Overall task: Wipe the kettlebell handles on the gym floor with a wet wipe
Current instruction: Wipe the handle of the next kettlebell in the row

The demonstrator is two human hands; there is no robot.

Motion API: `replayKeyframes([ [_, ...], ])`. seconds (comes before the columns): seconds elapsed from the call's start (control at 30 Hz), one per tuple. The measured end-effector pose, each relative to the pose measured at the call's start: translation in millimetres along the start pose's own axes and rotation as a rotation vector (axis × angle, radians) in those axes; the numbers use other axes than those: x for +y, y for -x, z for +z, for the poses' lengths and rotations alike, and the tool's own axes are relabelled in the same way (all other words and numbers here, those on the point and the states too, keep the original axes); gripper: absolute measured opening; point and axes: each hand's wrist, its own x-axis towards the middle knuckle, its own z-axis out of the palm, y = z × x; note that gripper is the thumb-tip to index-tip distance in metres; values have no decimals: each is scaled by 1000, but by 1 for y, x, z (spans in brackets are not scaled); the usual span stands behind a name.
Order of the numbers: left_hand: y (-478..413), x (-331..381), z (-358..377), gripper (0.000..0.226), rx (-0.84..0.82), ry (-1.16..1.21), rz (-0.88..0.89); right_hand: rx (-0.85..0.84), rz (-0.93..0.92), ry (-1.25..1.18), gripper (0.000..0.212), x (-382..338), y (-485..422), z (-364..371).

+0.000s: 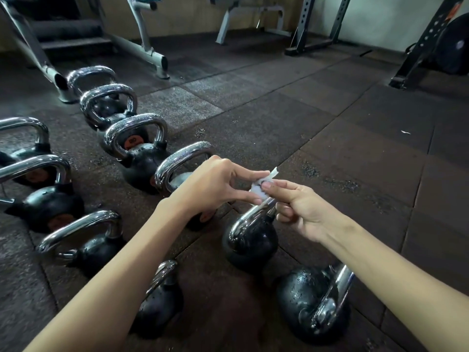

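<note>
Several black kettlebells with chrome handles stand in two rows on the dark rubber floor (330, 138). My left hand (215, 184) and my right hand (299, 209) meet in the middle, both pinching a small crumpled white wet wipe (264, 184) between fingertips. The wipe is held just above the chrome handle of a kettlebell (250, 240) below my hands. Another kettlebell (314, 301) sits near my right forearm, its handle tilted right. A kettlebell (177, 168) is partly hidden behind my left hand.
A grey bench frame (142, 47) stands at the back left beside the far kettlebells (109, 102). A black rack (429, 39) and a weight plate (456, 47) stand at the back right. A second bench (251, 13) stands at the back.
</note>
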Motion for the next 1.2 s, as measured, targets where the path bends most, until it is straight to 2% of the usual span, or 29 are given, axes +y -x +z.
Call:
replayKeyframes([
  [0.1, 0, -1, -3, 44, 1, 31, 7, -44, 14, -14, 15, 2, -2, 5],
  [0.17, 1, -4, -2, 38, 43, 74, 16, -64, 11, 29, 26, 0, -1, 7],
  [0.23, 3, -11, 0, 35, 82, 72, 6, -7, -16, 201, 37, -4, 1, 6],
  [0.33, 8, -24, 2, 34, 149, 50, -62, 331, -181, 620, 23, -1, 3, 0],
  [0.4, 12, -32, 4, 35, 180, 72, -122, 531, -190, 671, 35, 11, 2, -2],
  [0.47, 14, -38, 7, 36, 199, 106, -173, 586, -113, 594, 49, 25, 2, 4],
  [0.6, 15, -42, 13, 36, 190, 185, -246, 563, -14, 337, 70, 36, 1, 18],
  [0.7, 14, -42, 17, 35, 182, 202, -252, 519, 3, 332, 100, 38, 4, 21],
  [0.8, 13, -46, 17, 34, 188, 215, -261, 498, -34, 306, 115, 39, 8, 25],
  [1.2, 12, -52, 24, 34, 174, 230, -293, 322, -77, 351, 101, 36, 3, 19],
])
